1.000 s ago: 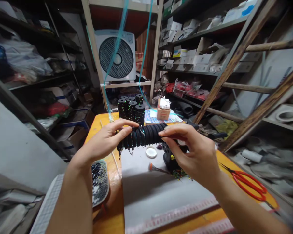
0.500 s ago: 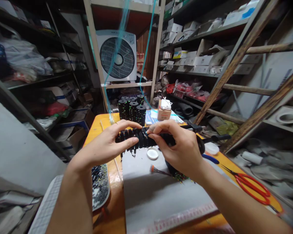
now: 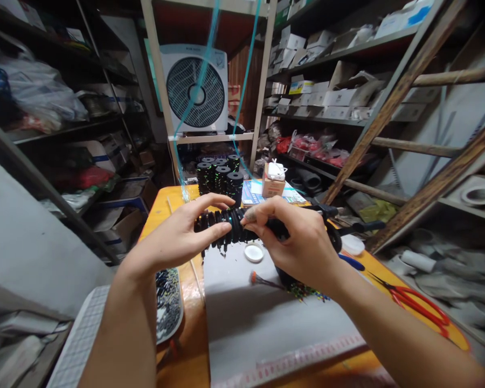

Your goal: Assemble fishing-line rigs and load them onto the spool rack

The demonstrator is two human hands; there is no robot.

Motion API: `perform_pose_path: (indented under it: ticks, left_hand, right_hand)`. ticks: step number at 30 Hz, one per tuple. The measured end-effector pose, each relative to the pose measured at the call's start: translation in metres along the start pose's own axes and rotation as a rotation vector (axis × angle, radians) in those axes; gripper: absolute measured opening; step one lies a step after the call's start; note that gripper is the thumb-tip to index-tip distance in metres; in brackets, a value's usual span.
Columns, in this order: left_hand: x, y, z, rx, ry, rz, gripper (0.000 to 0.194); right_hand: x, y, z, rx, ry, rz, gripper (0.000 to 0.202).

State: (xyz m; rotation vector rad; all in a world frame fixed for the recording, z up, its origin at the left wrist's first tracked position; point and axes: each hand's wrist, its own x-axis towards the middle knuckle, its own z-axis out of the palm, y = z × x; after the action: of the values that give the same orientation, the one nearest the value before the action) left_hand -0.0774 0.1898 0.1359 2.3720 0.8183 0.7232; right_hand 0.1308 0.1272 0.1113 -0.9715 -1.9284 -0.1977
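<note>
A black ridged roll (image 3: 212, 218), wound in bands with small dangling bits, lies level on a black stand above the table. My left hand (image 3: 173, 231) straddles its left part, thumb on the near side and forefinger arched over the top; the other fingers are hidden. Just right of that thumb, my right hand (image 3: 301, 240) pinches at the roll's surface with thumb and forefinger. A wrapping covers that forefinger's tip, and whatever the pinch holds is too small to make out. Below lie a round white lid (image 3: 254, 252) and an orange-tipped bundle (image 3: 262, 279).
Black speckled rolls (image 3: 206, 178) stand behind, beside a small cardboard box (image 3: 272, 187). A tray (image 3: 181, 318) of tiny dark parts is left of the white sheet (image 3: 242, 339). Red-handled scissors (image 3: 422, 307) lie right. Blue-green strands (image 3: 242, 91) hang before a box fan (image 3: 196, 94).
My right fingertips have shifted slightly, and the small bluish bit seen at them earlier no longer shows there. A bluish dot shows on the roll near my left thumb. The view has tilted slightly.
</note>
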Motion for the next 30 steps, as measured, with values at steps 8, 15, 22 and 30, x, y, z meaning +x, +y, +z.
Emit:
perform_pose_path:
  ticks: [8,15,22,30]
  left_hand:
    - [0.007,-0.007,0.002,-0.114,0.015,-0.091,0.037]
    - [0.008,-0.007,0.003,-0.162,-0.007,-0.083,0.037]
    - [0.005,-0.008,0.002,-0.136,0.003,-0.085,0.037]
    - [-0.001,-0.002,0.0,-0.013,-0.039,-0.028,0.043]
  right_hand:
    - [0.015,0.008,-0.007,-0.044,-0.082,-0.099,0.017]
    - [0.016,0.009,-0.013,-0.043,-0.148,-0.13,0.017]
    - [0.002,0.006,-0.005,0.042,-0.049,-0.065,0.02]
    - [-0.009,0.008,-0.005,0.158,-0.084,-0.102,0.021]
